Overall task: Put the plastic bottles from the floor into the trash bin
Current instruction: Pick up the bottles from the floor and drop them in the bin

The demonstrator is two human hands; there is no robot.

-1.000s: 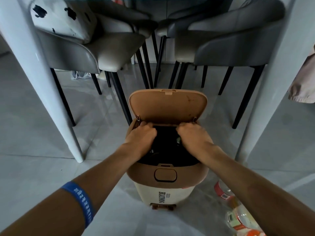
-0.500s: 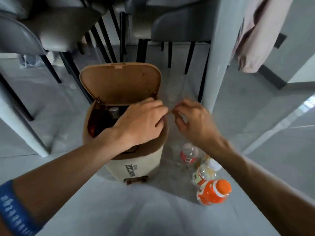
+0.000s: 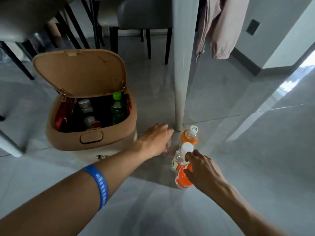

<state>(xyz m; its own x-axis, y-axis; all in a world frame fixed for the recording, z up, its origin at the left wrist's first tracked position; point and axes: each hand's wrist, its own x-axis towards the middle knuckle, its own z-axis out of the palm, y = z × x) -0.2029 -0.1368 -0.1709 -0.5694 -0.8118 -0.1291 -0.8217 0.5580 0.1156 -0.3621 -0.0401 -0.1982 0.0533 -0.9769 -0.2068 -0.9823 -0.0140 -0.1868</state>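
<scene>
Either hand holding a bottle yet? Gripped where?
Cannot be told. Right hand touches the clear bottle at its cap; left hand covers another bottle, grip hidden.

Beside the open trash bin [image 3: 109, 135], four plastic bottles stand on the floor: one orange with a white cap [image 3: 190, 137], one clear with a white cap [image 3: 180, 157], one orange and partly covered [image 3: 183, 180], and one mostly hidden behind the left hand [image 3: 167, 146]. Inside the bin, at least three bottles show: one green with a green cap [image 3: 117, 108], one with a silver cap [image 3: 85, 104] and one with a red label [image 3: 92, 122]. One white table leg [image 3: 181, 92] stands to the bin's right. Two hands reach in, left hand [image 3: 156, 138] and right hand [image 3: 202, 167].
</scene>
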